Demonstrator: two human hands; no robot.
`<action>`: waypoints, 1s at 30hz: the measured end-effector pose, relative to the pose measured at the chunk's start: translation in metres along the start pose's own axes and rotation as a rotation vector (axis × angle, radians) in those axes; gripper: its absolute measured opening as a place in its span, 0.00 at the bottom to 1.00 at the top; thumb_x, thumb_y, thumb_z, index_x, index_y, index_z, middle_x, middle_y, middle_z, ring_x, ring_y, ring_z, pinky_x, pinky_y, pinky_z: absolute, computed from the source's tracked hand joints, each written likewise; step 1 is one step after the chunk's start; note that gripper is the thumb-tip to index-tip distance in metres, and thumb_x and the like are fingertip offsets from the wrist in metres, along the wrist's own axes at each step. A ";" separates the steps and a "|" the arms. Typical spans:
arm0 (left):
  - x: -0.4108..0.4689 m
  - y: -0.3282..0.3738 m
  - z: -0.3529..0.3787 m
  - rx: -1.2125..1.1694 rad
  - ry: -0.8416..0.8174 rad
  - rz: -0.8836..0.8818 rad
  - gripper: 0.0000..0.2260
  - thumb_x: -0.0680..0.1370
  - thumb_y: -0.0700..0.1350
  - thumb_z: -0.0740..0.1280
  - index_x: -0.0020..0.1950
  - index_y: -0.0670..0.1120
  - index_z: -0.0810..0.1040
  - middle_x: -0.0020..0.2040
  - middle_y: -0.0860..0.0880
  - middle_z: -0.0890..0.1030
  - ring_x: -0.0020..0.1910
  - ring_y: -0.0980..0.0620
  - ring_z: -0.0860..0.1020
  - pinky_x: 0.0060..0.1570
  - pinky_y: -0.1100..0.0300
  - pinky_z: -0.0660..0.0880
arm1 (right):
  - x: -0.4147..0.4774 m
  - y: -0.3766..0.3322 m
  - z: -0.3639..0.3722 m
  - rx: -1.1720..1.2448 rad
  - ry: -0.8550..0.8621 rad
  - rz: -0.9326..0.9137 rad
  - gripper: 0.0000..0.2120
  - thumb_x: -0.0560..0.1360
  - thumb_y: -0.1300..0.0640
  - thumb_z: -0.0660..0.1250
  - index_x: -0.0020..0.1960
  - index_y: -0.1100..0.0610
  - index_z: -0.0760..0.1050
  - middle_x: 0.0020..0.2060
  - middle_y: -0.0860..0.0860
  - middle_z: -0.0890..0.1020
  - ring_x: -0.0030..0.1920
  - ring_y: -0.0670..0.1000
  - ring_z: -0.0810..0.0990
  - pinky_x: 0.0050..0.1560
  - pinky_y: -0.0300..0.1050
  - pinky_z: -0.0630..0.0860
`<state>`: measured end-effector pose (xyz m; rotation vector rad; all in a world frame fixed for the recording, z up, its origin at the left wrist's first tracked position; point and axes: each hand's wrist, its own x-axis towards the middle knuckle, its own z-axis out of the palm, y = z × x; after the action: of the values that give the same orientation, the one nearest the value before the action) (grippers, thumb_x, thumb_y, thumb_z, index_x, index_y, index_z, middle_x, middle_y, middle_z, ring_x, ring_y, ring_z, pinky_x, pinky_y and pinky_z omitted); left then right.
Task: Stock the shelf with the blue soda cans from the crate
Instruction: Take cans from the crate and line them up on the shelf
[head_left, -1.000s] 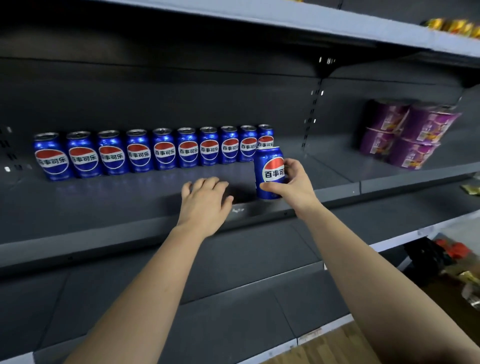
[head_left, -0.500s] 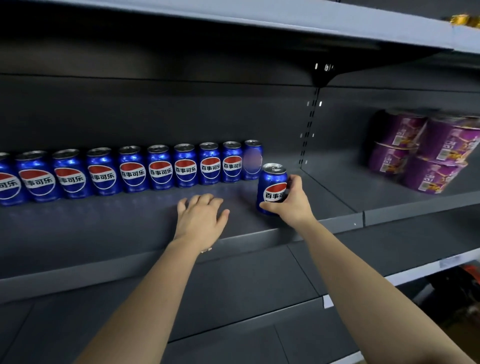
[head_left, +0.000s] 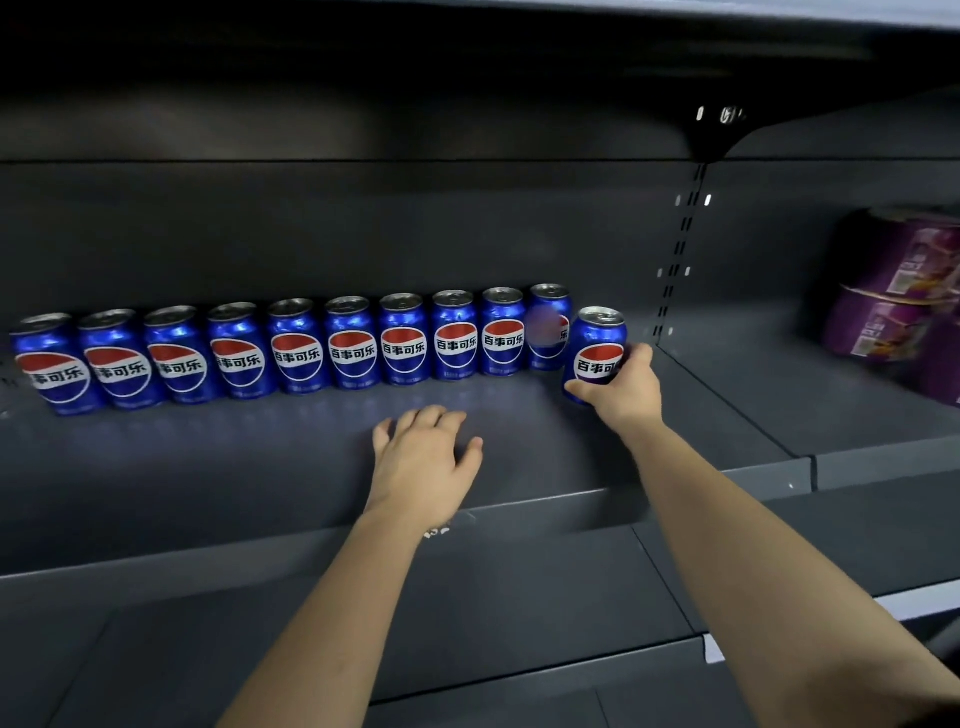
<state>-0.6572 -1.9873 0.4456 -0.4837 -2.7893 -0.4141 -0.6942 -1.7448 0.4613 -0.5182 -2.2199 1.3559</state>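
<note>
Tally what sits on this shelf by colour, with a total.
Blue soda cans standing in the row: 10
Blue soda can gripped by the right hand: 1
Purple packs: too blurred and cut off at the edge to count
Total that can be counted: 11, all blue

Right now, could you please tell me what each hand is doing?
Left hand: open, palm down, holding nothing.
Right hand: gripping a blue can.

The cans (head_left: 353, 348) line the back edge of the shelf (head_left: 208, 467); open room runs along its front edge. Farther right, purple tubs (head_left: 893, 291) fill the back.
</note>
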 end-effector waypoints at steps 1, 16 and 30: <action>0.000 0.001 0.000 0.004 0.012 0.003 0.21 0.81 0.57 0.53 0.72 0.53 0.67 0.71 0.54 0.68 0.71 0.53 0.63 0.72 0.49 0.52 | 0.005 0.001 0.001 -0.006 0.006 0.004 0.36 0.65 0.60 0.80 0.65 0.59 0.63 0.59 0.54 0.78 0.57 0.54 0.78 0.51 0.43 0.72; 0.000 0.004 0.000 0.005 0.048 -0.014 0.20 0.80 0.56 0.55 0.70 0.53 0.69 0.68 0.54 0.72 0.69 0.54 0.66 0.73 0.49 0.50 | 0.047 0.009 0.013 -0.180 0.081 0.026 0.29 0.69 0.52 0.77 0.62 0.62 0.69 0.59 0.59 0.79 0.59 0.60 0.78 0.53 0.49 0.73; -0.001 0.004 0.000 0.004 0.056 -0.019 0.20 0.80 0.57 0.56 0.69 0.52 0.71 0.66 0.54 0.73 0.68 0.54 0.66 0.72 0.50 0.48 | 0.064 0.010 0.031 -0.277 0.113 0.065 0.29 0.72 0.47 0.73 0.65 0.57 0.67 0.59 0.56 0.80 0.59 0.61 0.78 0.50 0.50 0.72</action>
<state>-0.6545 -1.9836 0.4460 -0.4379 -2.7427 -0.4192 -0.7635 -1.7277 0.4530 -0.7511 -2.3264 1.0259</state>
